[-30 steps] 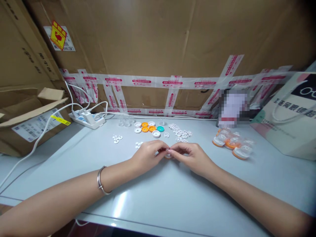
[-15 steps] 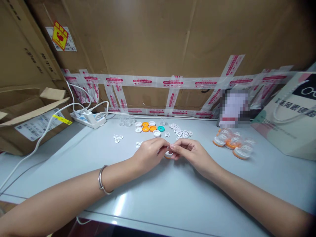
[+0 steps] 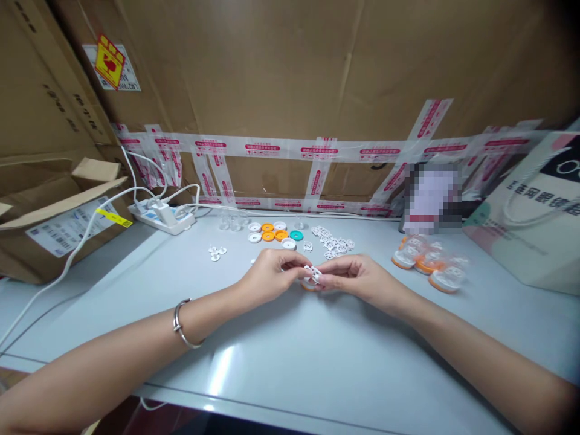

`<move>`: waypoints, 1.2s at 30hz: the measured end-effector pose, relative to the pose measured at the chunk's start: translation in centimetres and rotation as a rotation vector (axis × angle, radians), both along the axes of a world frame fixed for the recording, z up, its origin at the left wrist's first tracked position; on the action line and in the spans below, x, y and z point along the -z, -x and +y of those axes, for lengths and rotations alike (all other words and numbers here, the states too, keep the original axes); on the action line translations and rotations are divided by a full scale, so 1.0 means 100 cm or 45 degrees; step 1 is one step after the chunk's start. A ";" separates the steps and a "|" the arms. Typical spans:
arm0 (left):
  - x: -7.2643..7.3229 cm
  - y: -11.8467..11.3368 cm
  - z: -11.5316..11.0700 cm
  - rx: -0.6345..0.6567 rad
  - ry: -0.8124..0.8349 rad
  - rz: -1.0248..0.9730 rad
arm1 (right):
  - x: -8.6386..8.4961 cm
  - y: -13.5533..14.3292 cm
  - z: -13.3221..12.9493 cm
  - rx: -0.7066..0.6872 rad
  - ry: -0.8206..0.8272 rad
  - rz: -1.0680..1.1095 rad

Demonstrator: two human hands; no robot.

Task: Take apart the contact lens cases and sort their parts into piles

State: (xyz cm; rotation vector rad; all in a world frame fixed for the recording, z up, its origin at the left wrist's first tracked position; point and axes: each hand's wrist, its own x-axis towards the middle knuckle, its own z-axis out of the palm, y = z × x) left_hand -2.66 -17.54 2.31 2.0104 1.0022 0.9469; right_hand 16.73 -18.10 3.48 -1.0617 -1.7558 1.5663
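Over the smooth grey tabletop (image 3: 272, 368), your L hand (image 3: 266, 275) & R hand (image 3: 369, 281) are working close together; just below, a round orange-&-white plastic base (image 3: 309, 287) is sitting; btwn them you're pinching a small white cutout plastic piece (image 3: 313, 273).

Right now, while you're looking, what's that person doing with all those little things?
The person's left hand and right hand are holding a small white plastic cutout piece between them. A round orange-and-white plastic piece is partly hidden just below it in the picture. Behind the hands lie round white, orange and teal plastic rings. Off to the right are rounded pieces with clear tops and orange bottoms.
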 end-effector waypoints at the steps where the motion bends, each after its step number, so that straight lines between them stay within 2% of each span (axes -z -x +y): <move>1: 0.001 0.000 0.001 0.007 0.006 0.000 | 0.000 -0.001 0.000 -0.004 -0.011 -0.003; 8: 0.004 0.000 0.004 0.006 -0.068 -0.020 | 0.006 0.002 0.001 0.099 0.075 0.132; 14: 0.004 -0.002 -0.001 -0.065 -0.043 -0.107 | 0.009 0.005 0.000 0.171 0.120 0.254; 21: 0.005 -0.001 0.001 -0.038 -0.194 -0.170 | 0.010 0.006 0.000 0.175 0.178 0.325; 24: 0.008 0.001 0.002 -0.033 -0.273 -0.119 | 0.010 0.009 -0.002 0.225 0.094 0.260; 30: 0.011 0.005 0.003 0.080 -0.757 0.063 | 0.009 0.011 0.000 0.384 0.001 0.119; 33: 0.010 0.009 0.008 0.032 -0.818 0.156 | 0.008 0.000 0.010 0.432 -0.115 -0.042; 36: 0.011 0.012 0.017 -0.055 -0.774 0.303 | 0.012 -0.016 0.024 0.544 -0.385 -0.379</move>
